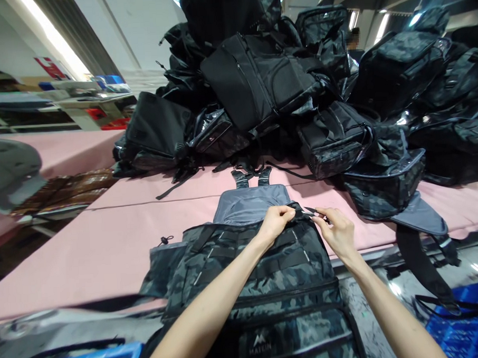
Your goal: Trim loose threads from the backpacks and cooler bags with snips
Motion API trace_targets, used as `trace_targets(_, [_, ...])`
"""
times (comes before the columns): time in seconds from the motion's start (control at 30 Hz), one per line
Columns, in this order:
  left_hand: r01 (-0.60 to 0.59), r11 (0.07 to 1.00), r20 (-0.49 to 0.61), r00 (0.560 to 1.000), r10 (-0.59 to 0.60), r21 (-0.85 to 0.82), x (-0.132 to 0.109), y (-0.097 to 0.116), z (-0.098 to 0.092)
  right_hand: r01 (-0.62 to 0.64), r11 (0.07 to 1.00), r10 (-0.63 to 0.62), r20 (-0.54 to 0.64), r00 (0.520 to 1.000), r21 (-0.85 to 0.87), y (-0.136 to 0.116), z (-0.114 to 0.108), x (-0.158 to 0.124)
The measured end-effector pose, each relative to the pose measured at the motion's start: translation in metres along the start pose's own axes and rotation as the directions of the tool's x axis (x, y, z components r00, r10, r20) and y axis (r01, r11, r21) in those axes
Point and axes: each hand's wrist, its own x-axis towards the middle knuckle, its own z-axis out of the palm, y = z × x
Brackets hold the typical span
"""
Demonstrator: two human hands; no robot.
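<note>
A dark camouflage backpack (251, 278) lies in front of me, its top toward the far side and a pale logo patch near me. Its grey-lined flap (246, 202) is folded out on the table. My left hand (276, 223) is closed in a pinch on black fabric at the pack's upper right corner. Just right of it, my right hand (336, 230) grips thread snips (309, 211), their narrow dark blades pointing left at that fabric. The exact spot between the blades is too small to make out.
Black and camouflage backpacks (266, 77) are heaped along the back of the pink-covered table (118, 232). Another open pack (385, 188) lies at right, straps hanging over the edge. Blue crates (467, 322) stand low at right and left. A person (353, 39) is partly visible behind the heap.
</note>
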Motion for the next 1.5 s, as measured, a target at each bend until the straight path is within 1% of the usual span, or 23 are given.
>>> trace_targets(0.17, [-0.013, 0.999, -0.001, 1.000, 0.013, 0.035, 0.000, 0.000, 0.000, 0.067, 0.997, -0.068, -0.026, 0.997, -0.022, 0.000, -0.005, 0.001])
trace_targets(0.33, [-0.018, 0.999, 0.002, 1.000, 0.018, 0.041, 0.000, 0.001, 0.001, 0.115, 0.991, -0.114, 0.008, 0.993, -0.072, 0.001, -0.004, -0.002])
trace_targets(0.43, [-0.016, 0.999, 0.003, 1.000, 0.016, 0.044, 0.000, 0.000, 0.001, 0.121, 0.988, -0.120, 0.019, 0.993, -0.091, 0.003, -0.004, -0.003])
trace_targets(0.57, [-0.020, 0.999, 0.007, 1.000, 0.020, 0.045, 0.001, -0.001, 0.000, 0.068, 0.997, -0.066, 0.041, 0.997, -0.039, 0.003, -0.004, -0.002])
trace_targets(0.63, [-0.010, 0.999, 0.015, 1.000, 0.010, 0.033, 0.000, 0.001, 0.000, -0.019, 0.998, 0.015, 0.072, 0.997, 0.054, 0.001, 0.000, -0.001])
trace_targets(0.67, [0.000, 1.000, 0.025, 1.000, 0.000, 0.017, 0.000, 0.002, -0.001, -0.089, 0.987, 0.076, 0.100, 0.992, 0.136, 0.000, 0.003, -0.001])
trace_targets(0.7, [0.009, 1.000, 0.038, 0.999, -0.009, -0.006, -0.001, 0.004, -0.001, -0.173, 0.954, 0.139, 0.148, 0.979, 0.246, -0.001, 0.006, 0.000])
trace_targets(0.73, [0.012, 0.999, 0.052, 0.999, -0.011, -0.033, -0.002, 0.005, -0.001, -0.260, 0.891, 0.194, 0.206, 0.959, 0.372, -0.002, 0.008, 0.000])
trace_targets(0.8, [-0.004, 0.998, 0.063, 0.998, 0.009, -0.068, -0.002, 0.004, -0.001, -0.392, 0.689, 0.260, 0.298, 0.919, 0.610, -0.003, 0.007, 0.002])
trace_targets(0.83, [-0.009, 0.997, 0.054, 0.998, 0.013, -0.075, -0.003, 0.003, -0.001, -0.416, 0.592, 0.273, 0.313, 0.910, 0.691, -0.001, 0.003, 0.005])
trace_targets(0.87, [0.000, 0.997, 0.037, 0.999, 0.003, -0.079, -0.003, 0.001, -0.001, -0.411, 0.516, 0.289, 0.299, 0.909, 0.751, 0.002, -0.004, 0.007])
trace_targets(0.9, [0.019, 0.996, 0.012, 1.000, -0.018, -0.087, -0.003, -0.002, -0.001, -0.387, 0.463, 0.316, 0.260, 0.912, 0.797, 0.005, -0.012, 0.010])
trace_targets(0.97, [0.060, 0.987, -0.039, 0.997, -0.067, -0.146, -0.002, -0.006, -0.001, -0.340, 0.413, 0.377, 0.182, 0.908, 0.845, 0.014, -0.027, 0.016])
trace_targets(1.0, [0.076, 0.978, -0.060, 0.994, -0.089, -0.197, -0.002, -0.007, 0.000, -0.337, 0.418, 0.406, 0.159, 0.900, 0.843, 0.017, -0.032, 0.017])
trace_targets(1.03, [0.089, 0.964, -0.071, 0.991, -0.110, -0.250, -0.003, -0.006, 0.001, -0.349, 0.445, 0.440, 0.138, 0.887, 0.825, 0.019, -0.035, 0.017])
trace_targets(1.07, [0.103, 0.948, -0.075, 0.989, -0.131, -0.302, -0.004, -0.005, 0.003, -0.373, 0.496, 0.468, 0.120, 0.875, 0.784, 0.020, -0.035, 0.015])
trace_targets(1.13, [0.157, 0.908, -0.061, 0.979, -0.195, -0.388, -0.006, 0.001, 0.007, -0.416, 0.649, 0.488, 0.071, 0.870, 0.637, 0.016, -0.026, 0.008])
trace_targets(1.17, [0.185, 0.889, -0.052, 0.973, -0.227, -0.419, -0.008, 0.003, 0.009, -0.417, 0.726, 0.473, 0.042, 0.880, 0.547, 0.013, -0.020, 0.004])
trace_targets(1.23, [0.213, 0.859, -0.040, 0.964, -0.261, -0.465, -0.011, 0.008, 0.012, -0.361, 0.860, 0.382, 0.014, 0.924, 0.360, 0.003, -0.008, -0.003])
trace_targets(1.3, [0.215, 0.846, -0.041, 0.962, -0.268, -0.488, -0.013, 0.009, 0.013, -0.247, 0.948, 0.250, 0.008, 0.968, 0.201, -0.007, 0.000, -0.006])
trace_targets(1.4, [0.199, 0.851, -0.055, 0.965, -0.257, -0.485, -0.013, 0.007, 0.015, -0.079, 0.996, 0.080, -0.014, 0.997, 0.050, -0.016, 0.007, -0.002])
trace_targets(1.47, [0.176, 0.870, -0.071, 0.970, -0.234, -0.461, -0.012, 0.004, 0.016, -0.030, 1.000, 0.030, -0.030, 0.999, -0.004, -0.017, 0.009, 0.002])
trace_targets(1.5, [0.161, 0.881, -0.078, 0.973, -0.217, -0.445, -0.011, 0.002, 0.017, -0.029, 0.999, 0.028, -0.036, 0.999, -0.018, -0.017, 0.009, 0.004])
